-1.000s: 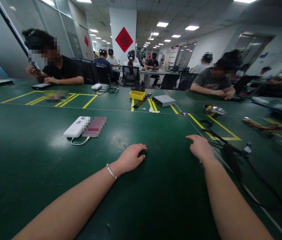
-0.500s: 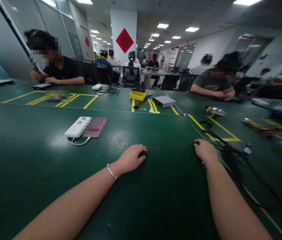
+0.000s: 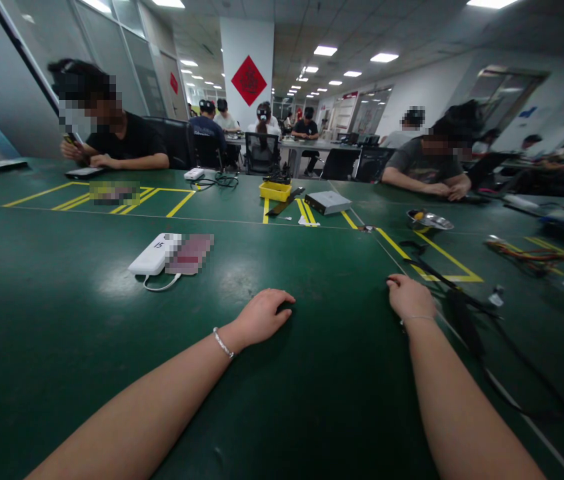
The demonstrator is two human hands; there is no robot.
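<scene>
My left hand (image 3: 262, 315) lies palm down on the green table mat (image 3: 312, 373), fingers loosely spread and holding nothing; a thin bracelet is on its wrist. My right hand (image 3: 411, 297) rests on the mat further right with its fingers curled in. Whatever is under them is hidden. It sits just left of a black strap and cable (image 3: 455, 300) that runs along the mat's seam. A white power bank (image 3: 155, 254) with a short white cable lies ahead of my left hand, beside a blurred pink item (image 3: 189, 254).
Across the table are a yellow tray (image 3: 275, 191), a grey box (image 3: 327, 201), a metal dish (image 3: 429, 219) and coloured wires (image 3: 542, 255). Yellow tape lines mark the mat. Other people sit at the far edge, left (image 3: 112, 143) and right (image 3: 432, 167).
My right hand has slid a little to the right toward the black strap and its fingers have curled in. My left hand has stayed put.
</scene>
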